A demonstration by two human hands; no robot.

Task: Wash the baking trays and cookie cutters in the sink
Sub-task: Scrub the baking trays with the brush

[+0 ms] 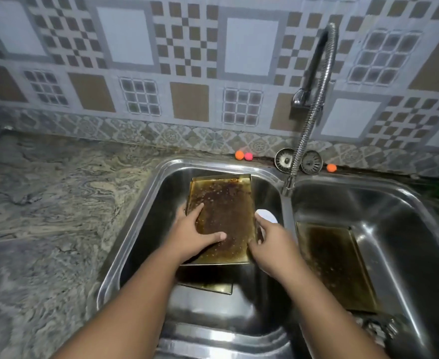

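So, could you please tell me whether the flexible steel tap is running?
Off, apparently: the flexible steel tap shows no water falling from its spout.

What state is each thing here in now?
Stained brown rectangular metal tray: dirty, in left basin.
Second dark tray: beneath it, mostly covered.
Dark tray in right basin: dirty, untouched.
Coiled steel tap: no water visible.
Two round steel strainers: out of drains, on back rim.
Left hand: flat on first tray.
Right hand: at its right edge, grip unclear.
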